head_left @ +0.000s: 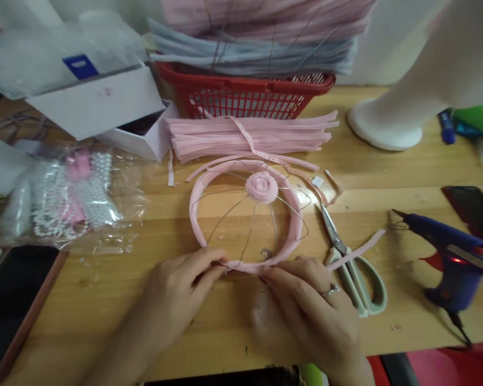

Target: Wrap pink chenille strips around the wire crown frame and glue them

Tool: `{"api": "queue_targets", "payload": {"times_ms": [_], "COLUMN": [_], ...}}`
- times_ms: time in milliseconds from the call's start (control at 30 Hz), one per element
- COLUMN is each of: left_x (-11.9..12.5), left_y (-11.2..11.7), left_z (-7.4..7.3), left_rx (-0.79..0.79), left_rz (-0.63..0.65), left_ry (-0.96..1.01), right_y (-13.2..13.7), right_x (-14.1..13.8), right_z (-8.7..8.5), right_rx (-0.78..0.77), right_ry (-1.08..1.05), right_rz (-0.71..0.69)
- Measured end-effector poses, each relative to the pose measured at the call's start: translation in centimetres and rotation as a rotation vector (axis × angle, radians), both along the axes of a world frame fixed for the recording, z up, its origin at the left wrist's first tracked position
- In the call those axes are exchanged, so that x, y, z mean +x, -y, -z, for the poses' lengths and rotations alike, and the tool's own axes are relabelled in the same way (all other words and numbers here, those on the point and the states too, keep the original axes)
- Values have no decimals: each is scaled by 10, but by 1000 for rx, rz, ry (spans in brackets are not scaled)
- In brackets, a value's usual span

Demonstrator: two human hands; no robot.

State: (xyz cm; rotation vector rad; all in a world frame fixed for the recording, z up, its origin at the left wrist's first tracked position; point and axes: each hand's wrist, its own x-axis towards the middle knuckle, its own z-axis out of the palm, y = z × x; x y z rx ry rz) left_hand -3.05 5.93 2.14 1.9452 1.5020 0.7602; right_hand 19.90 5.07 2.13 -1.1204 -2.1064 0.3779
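A round wire frame with a pink fabric strip wrapped along its rim sits at the middle of the table. Thin wires run from the rim to a pink rolled fabric knob at its centre. At the near left of the rim, my left hand pinches the pink-covered edge between thumb and fingers. My right hand, with a ring on one finger, grips the same edge a little to the right. A pink strip extends from behind my right hand across the scissors, which lie beside that hand.
A blue glue gun with a red light stands at right near a dark phone. Behind the frame lie pink strips, a measuring tape and a red basket. Bagged pearl beads lie left; a white stand rises at back right.
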Motion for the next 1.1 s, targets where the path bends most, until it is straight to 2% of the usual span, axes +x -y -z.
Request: {"api": "queue_targets", "payload": {"times_ms": [300, 500, 600, 700, 767, 900, 1000, 1100], "left_x": [-27, -42, -46, -39, -27, 3, 17, 19], "left_y": [-3, -7, -1, 18, 33, 51, 47, 37], "left_z": [-14, -12, -11, -11, -8, 5, 12, 7], "left_rx": [-283, -247, -146, 3, 51, 144, 218, 192], "left_rz": [52, 81, -8, -226, -308, -159, -111, -43], "left_ry": [36, 96, 96, 105, 145, 168, 78, -23], "right_y": [-6, -5, -1, 5, 10, 18, 20, 18], "right_x": [11, 14, 13, 11, 9, 6, 6, 8], "right_z": [-8, -13, -12, -10, -8, -6, -5, -7], "right_rx": [41, -44, -58, -22, -3, -18, -25, -5], "right_ry": [126, 191, 199, 191, 186, 200, 213, 216], "right_rz": [34, 43, 30, 34, 21, -19, -11, -7]}}
